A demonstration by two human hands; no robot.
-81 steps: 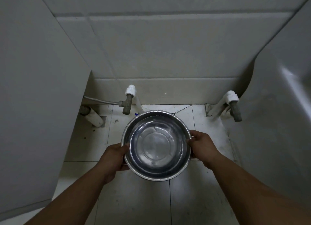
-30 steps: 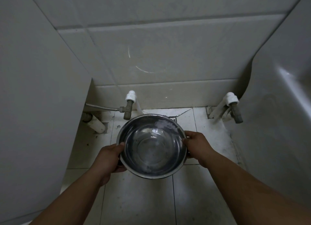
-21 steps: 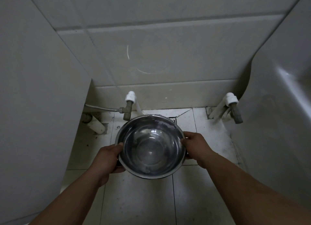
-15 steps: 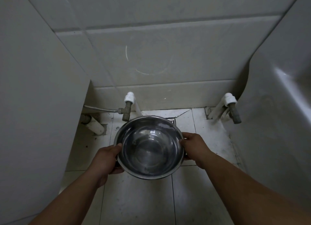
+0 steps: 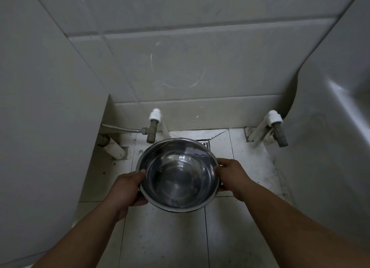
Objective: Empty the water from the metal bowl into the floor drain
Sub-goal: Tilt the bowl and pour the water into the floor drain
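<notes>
Hands are gripping a metal bowl [image 5: 178,174] by its rim over the tiled floor [image 5: 166,239]: the left hand [image 5: 128,189] is curling around the left edge, thumb on top, and the right hand [image 5: 232,174] is clasping the right edge. Water is sitting inside the bowl. Just beyond its far rim, a corner of the floor drain [image 5: 204,143] is peeking out. Two pipe valves [image 5: 152,128] [image 5: 279,130] are standing near the back wall [image 5: 190,67].
</notes>
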